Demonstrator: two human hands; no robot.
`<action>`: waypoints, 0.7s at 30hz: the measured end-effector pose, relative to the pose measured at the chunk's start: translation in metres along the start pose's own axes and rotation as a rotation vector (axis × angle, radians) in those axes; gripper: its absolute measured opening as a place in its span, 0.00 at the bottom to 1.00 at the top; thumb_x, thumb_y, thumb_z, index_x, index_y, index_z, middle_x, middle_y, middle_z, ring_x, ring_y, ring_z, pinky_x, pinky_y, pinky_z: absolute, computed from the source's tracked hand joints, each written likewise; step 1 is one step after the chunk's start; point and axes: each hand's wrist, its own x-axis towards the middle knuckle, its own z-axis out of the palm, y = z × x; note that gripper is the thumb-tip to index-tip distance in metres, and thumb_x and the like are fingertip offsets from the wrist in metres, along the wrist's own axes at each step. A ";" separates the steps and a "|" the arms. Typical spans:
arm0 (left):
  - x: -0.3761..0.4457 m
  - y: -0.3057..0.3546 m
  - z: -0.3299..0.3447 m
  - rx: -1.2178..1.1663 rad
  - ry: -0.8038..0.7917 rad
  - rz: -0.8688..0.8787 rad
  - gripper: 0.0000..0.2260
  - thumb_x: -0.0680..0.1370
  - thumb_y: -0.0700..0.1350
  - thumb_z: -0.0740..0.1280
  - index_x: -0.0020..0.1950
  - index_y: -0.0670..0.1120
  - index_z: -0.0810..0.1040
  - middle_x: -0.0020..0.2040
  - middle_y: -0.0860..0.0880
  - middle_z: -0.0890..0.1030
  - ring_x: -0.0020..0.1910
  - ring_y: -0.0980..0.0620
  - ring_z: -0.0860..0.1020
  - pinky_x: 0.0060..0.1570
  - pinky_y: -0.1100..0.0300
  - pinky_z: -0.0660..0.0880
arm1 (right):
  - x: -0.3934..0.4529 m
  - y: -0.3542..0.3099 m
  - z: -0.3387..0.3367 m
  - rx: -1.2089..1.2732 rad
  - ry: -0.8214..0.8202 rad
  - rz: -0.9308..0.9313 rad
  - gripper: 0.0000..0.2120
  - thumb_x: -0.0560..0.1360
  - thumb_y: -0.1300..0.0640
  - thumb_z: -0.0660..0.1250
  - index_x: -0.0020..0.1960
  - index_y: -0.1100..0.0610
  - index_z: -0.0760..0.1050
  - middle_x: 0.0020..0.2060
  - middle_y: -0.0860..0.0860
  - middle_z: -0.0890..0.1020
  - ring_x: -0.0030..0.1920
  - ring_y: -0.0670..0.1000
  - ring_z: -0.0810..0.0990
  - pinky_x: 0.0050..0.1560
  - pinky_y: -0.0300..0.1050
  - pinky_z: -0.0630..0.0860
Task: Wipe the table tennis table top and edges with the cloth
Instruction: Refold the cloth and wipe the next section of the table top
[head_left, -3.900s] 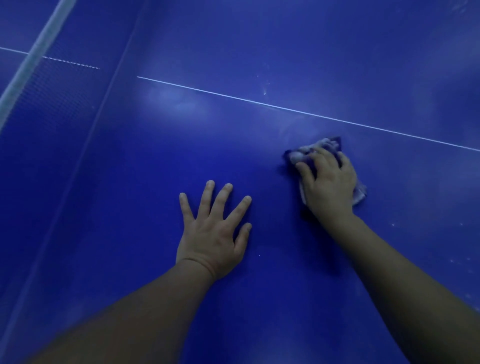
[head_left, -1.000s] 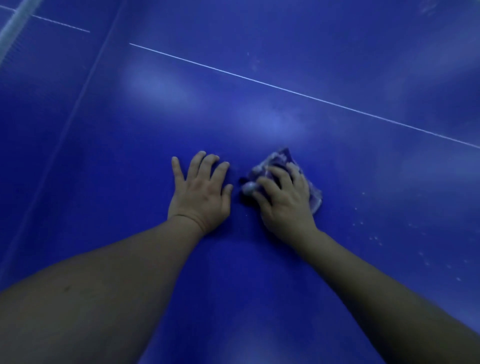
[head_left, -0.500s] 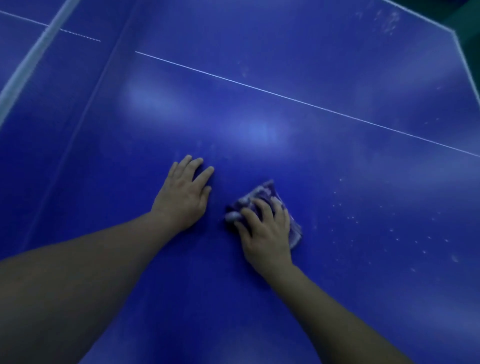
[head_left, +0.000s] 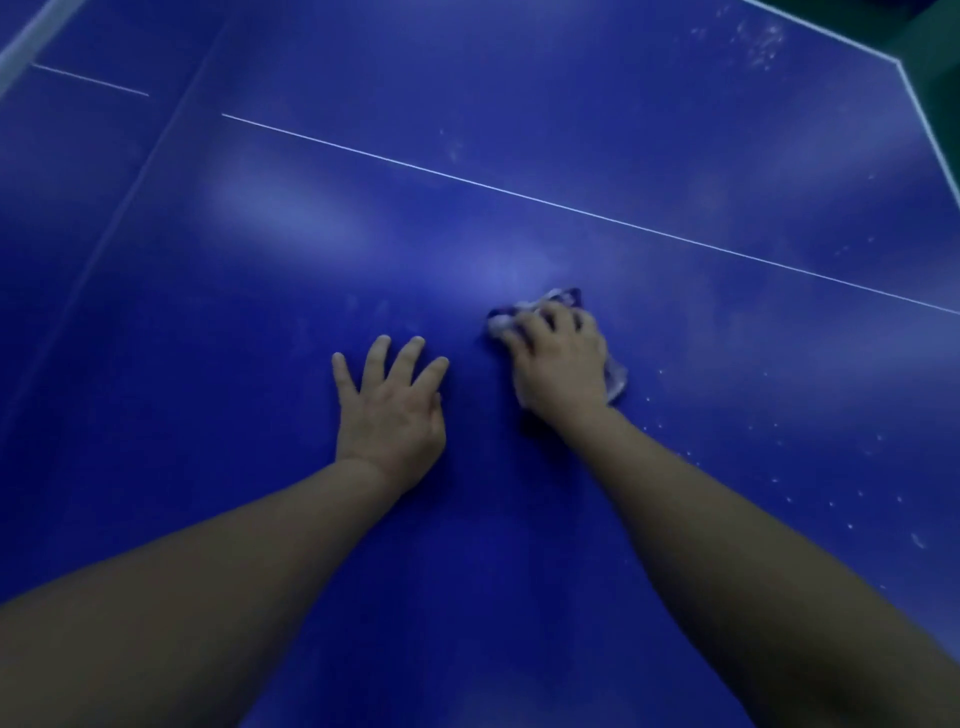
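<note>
Two hands lie on the blue table (head_left: 519, 545), side by side near the middle of the view. The left hand (head_left: 392, 410) rests flat, palm down, fingers spread and straight. The right hand (head_left: 558, 364), at its 3 o'clock and just apart, has its fingers curled over the cloth (head_left: 615, 379), pressing the wad to the top. Cloth shows only at the fingertips, toward 11 o'clock, and past the hand's outer side at 4 o'clock; the rest is hidden under the palm, and motion blur softens its folds.

A thin white line (head_left: 571, 208) crosses the top beyond the hands, running from 10 o'clock to 3 o'clock. The table's white edge (head_left: 924, 114) and one corner show at 1 o'clock, with dark green floor (head_left: 935, 36) past it. A pale net band (head_left: 26, 47) sits at 11 o'clock, cut off by the frame. Wide bare surface lies between the hands and the line, and out toward 9 o'clock.

Pale specks (head_left: 831, 467) dot the top from 3 to 4 o'clock of the cloth, and a fainter smudged patch (head_left: 758, 41) lies near the far corner. The near edge is out of view; both forearms run off the bottom.
</note>
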 end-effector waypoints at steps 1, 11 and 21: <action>0.005 0.002 0.001 0.009 0.009 0.008 0.20 0.82 0.51 0.56 0.74 0.54 0.68 0.78 0.50 0.63 0.78 0.43 0.53 0.73 0.33 0.42 | 0.012 0.019 -0.003 0.004 0.006 0.117 0.19 0.83 0.44 0.52 0.70 0.44 0.72 0.72 0.49 0.69 0.70 0.60 0.65 0.69 0.56 0.62; 0.024 0.058 0.019 0.017 0.014 -0.075 0.25 0.82 0.56 0.49 0.79 0.54 0.60 0.80 0.46 0.57 0.79 0.40 0.48 0.77 0.42 0.44 | -0.003 0.032 0.002 0.057 -0.005 -0.069 0.18 0.81 0.42 0.57 0.62 0.49 0.77 0.67 0.52 0.73 0.69 0.64 0.66 0.71 0.63 0.60; 0.025 0.061 0.019 0.020 0.019 -0.060 0.26 0.81 0.57 0.49 0.79 0.53 0.62 0.81 0.47 0.57 0.80 0.43 0.48 0.78 0.46 0.42 | 0.106 0.130 -0.016 0.057 0.039 0.306 0.21 0.83 0.42 0.53 0.72 0.45 0.69 0.73 0.52 0.68 0.70 0.61 0.65 0.70 0.55 0.62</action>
